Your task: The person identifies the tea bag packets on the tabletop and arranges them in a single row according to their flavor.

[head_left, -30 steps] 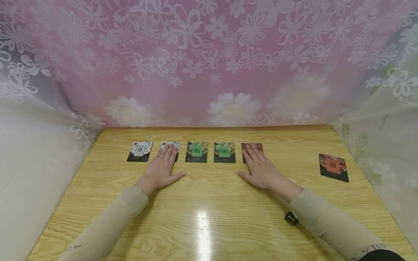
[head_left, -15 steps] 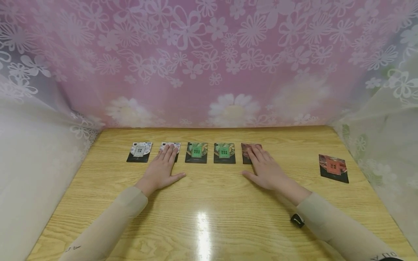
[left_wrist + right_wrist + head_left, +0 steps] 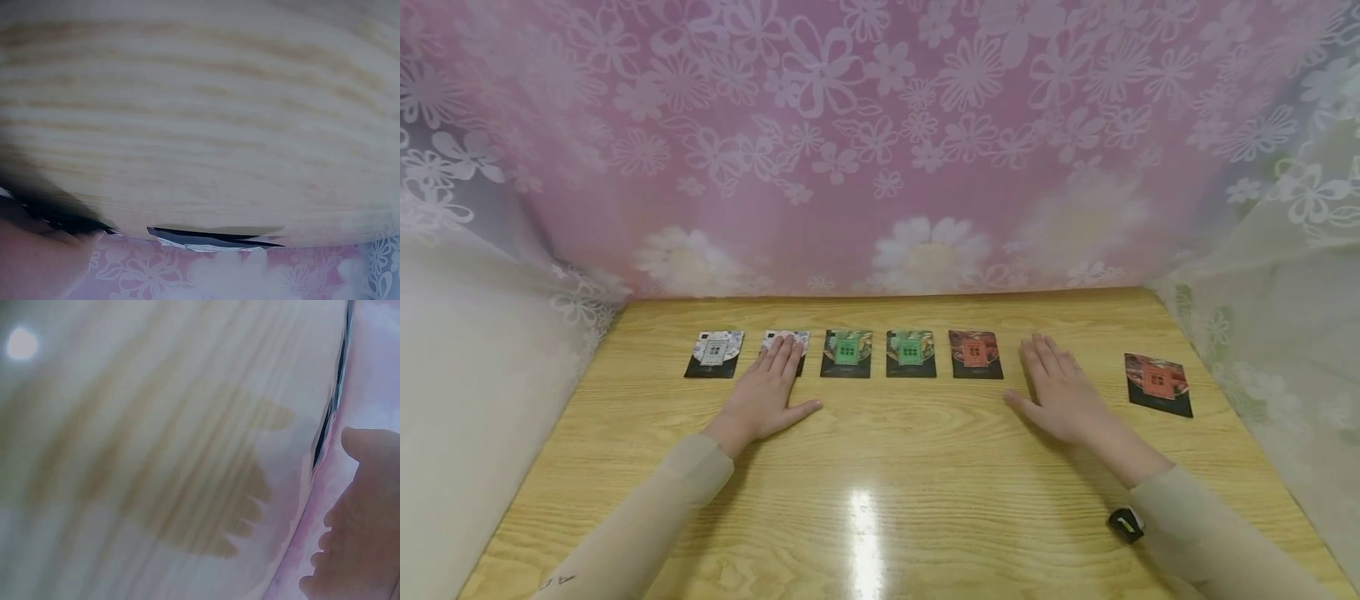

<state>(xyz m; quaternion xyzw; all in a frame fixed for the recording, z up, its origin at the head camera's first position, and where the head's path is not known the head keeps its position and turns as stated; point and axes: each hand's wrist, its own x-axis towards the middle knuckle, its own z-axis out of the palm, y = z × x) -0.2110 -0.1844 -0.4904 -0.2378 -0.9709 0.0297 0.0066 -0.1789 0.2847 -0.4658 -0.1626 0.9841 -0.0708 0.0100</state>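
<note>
My left hand (image 3: 763, 396) lies flat, fingers straight and thumb spread, on a white-and-black packet (image 3: 770, 340), hiding most of it. To its left is a matching white-and-black packet (image 3: 713, 355). Two green-and-black packets (image 3: 847, 354) and a red-and-black packet (image 3: 976, 355) continue the row. Just right of that red packet, my right hand (image 3: 1060, 400) has its fingers straight and holds nothing. The right wrist view shows this hand (image 3: 362, 512) casting a shadow, apparently above the table. Another red-and-black packet (image 3: 1158, 385) sits tilted at the far right.
The wooden table (image 3: 865, 450) ends at a pink floral curtain (image 3: 880, 208) behind the row. Pale sheets hang at both sides. Beside the right sleeve is a small black object (image 3: 1126, 525), possibly part of the wrist gear.
My right hand has come off the nearer red packet and moved right, leaving that packet uncovered. The left hand stays on its packet. The head view has shifted slightly.
</note>
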